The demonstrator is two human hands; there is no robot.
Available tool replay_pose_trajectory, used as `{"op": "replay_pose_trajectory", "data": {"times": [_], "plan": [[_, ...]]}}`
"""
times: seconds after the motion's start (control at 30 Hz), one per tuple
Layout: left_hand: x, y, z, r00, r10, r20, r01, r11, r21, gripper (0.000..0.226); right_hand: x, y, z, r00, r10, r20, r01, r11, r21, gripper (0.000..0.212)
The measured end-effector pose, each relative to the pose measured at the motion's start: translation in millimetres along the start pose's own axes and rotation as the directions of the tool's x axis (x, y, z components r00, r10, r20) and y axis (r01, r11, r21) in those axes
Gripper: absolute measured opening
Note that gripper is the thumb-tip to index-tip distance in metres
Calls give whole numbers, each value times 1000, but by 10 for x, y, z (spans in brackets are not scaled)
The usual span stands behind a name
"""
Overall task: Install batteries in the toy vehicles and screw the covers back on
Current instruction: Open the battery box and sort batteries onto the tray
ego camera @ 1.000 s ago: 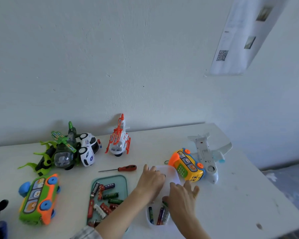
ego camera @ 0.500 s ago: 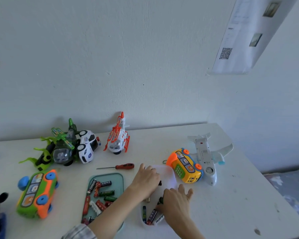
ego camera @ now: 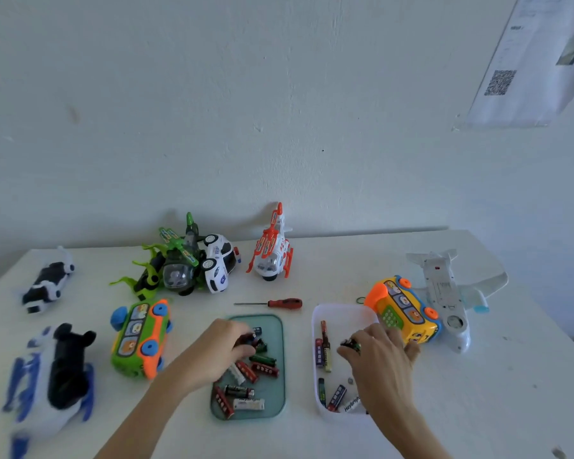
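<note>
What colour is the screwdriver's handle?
Red with black markings; the screwdriver lies on the table behind the green tray, clearest in the head view.

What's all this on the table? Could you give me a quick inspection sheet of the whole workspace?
Surface: white table, small marks.
Job's things: loose batteries in green tray and white tray; red-handled screwdriver; white airplane lying belly-up; yellow bus; green bus; helicopter; police car.
Clutter: green rubber band.
Hands: left hand grips batteries over green tray; right hand pinches a battery.
Cables: nothing seen.
Surroundings: white wall, QR-code paper.
</note>
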State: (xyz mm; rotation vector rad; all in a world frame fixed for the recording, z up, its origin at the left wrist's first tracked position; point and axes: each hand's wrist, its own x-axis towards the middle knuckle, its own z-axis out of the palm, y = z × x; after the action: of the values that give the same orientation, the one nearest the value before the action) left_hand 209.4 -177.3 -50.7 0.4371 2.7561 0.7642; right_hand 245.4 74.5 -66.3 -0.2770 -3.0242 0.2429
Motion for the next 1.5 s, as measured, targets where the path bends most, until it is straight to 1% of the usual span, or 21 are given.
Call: {"op": "replay_pose_trajectory", "data": {"times": [0.07, 0.1, 0.13, 0.17, 0.23, 0.27, 0.4, 0.5, 0.63, 0.67, 0.73, 0.83, 0.9, 0.97, 1.03, 1.1, 1.2, 1.27, 1.33, 1.4, 1.5], "plan": [[-89, -78, 119, 998, -3, 66, 1, 1000, 26, 8, 5, -162, -58, 983, -97, -155, 103, 994, 36, 21], [-111, -69, 188, 993, 5, 117, -11, 998, 57, 10, 12, -252, -83, 971, -150, -188, 158, 987, 23, 23], [-122, -57, 255, 986, 19, 163, -35, 994, 99, 12, 32, -359, -100, 968, -210, -140, 220, 974, 61, 24], [-120, -42, 325, 979, 28, 202, -57, 988, 141, 13, 71, -471, -103, 971, -229, -70, 238, 956, 173, 25], [-91, 20, 423, 975, 32, 218, -85, 967, 241, 16, 194, -661, -46, 951, -257, 173, 167, 895, 413, 29], [-89, 30, 457, 978, 37, 203, -94, 956, 277, 20, 270, -753, 21, 935, -265, 237, 137, 883, 448, 30], [-70, 21, 565, 989, 92, 113, -123, 940, 319, 26, 484, -1020, 239, 894, -250, 372, 98, 919, 382, 43], [-82, -24, 629, 995, 80, 58, -93, 958, 271, 39, 582, -1130, 340, 887, -195, 419, 57, 946, 319, 46], [-102, -81, 650, 995, 104, -6, -100, 969, 225, 34, 663, -1197, 421, 873, -150, 465, -33, 931, 362, 45], [-105, -95, 643, 993, 114, -18, -108, 972, 206, 34, 669, -1192, 412, 869, -168, 466, -19, 929, 369, 43], [-107, -113, 622, 988, 148, -46, -137, 974, 178, 36, 664, -1147, 340, 869, -218, 444, 19, 912, 410, 25], [-85, -124, 561, 970, 205, -129, -190, 974, 120, 35, 656, -916, 164, 916, -239, 322, 7, 813, 582, 43], [-28, -89, 510, 952, 249, -176, -236, 968, 88, 30, 632, -644, 0, 952, -219, 214, 25, 751, 660, 33], [53, 5, 455, 932, 303, -197, -292, 953, 85, 27, 595, -335, -93, 973, -156, 168, 4, 745, 667, 20], [174, 155, 395, 912, 363, -192, -347, 931, 114, 28, 508, -70, -128, 968, -131, 213, -31, 782, 623, 15], [350, 320, 357, 890, 437, -129, -413, 894, 176, 31, 392, 81, -115, 929, -170, 327, -36, 841, 540, 18], [674, 554, 403, 868, 488, 89, -491, 819, 297, 32, 249, 173, -40, 836, -299, 461, 106, 911, 398, 27], [863, 686, 483, 850, 447, 279, -525, 762, 379, 32, 180, 201, -13, 772, -378, 510, 208, 910, 360, 30], [997, 789, 537, 819, 365, 443, -556, 695, 456, 35, 126, 219, 17, 732, -419, 537, 283, 904, 320, 31], [1076, 868, 559, 796, 285, 534, -572, 643, 509, 41, 86, 222, 41, 714, -439, 546, 341, 898, 276, 32], [1105, 944, 579, 756, 264, 599, -630, 541, 557, 40, 63, 239, 81, 707, -436, 557, 377, 898, 225, 33]]}}
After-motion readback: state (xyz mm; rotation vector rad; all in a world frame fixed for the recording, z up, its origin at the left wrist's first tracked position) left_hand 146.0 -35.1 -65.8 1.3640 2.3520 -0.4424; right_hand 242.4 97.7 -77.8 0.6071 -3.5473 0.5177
